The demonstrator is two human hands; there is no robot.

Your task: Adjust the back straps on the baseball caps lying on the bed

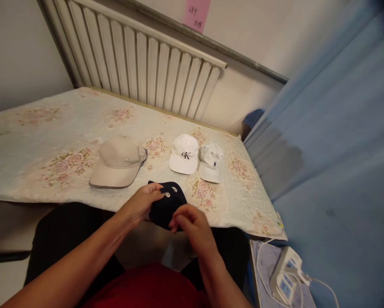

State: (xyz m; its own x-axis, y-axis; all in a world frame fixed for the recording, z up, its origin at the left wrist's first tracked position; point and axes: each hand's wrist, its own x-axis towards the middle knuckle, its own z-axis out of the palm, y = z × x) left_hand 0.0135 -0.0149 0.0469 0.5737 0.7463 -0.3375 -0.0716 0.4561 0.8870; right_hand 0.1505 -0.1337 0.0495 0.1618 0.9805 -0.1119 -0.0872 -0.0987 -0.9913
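Note:
A dark navy or black baseball cap (166, 209) is held over the front edge of the bed, low in the middle of the view. My left hand (147, 199) grips its upper left side, thumb on top beside a small pale mark. At the cap's lower right, my right hand (193, 224) has its fingers curled in against the edge; the fingertips are partly hidden. Beyond them on the bed lie a beige cap (119, 156), a white cap with black letters (184, 149) and a smaller white cap with a tiny dark emblem (211, 156), the two white ones side by side.
The caps lie on a bed or table with a pale floral cover (83, 124). A cream radiator (147, 60) stands along the wall behind it. On the right hangs a blue curtain (333, 149). A white power strip (285, 273) with cables sits at lower right.

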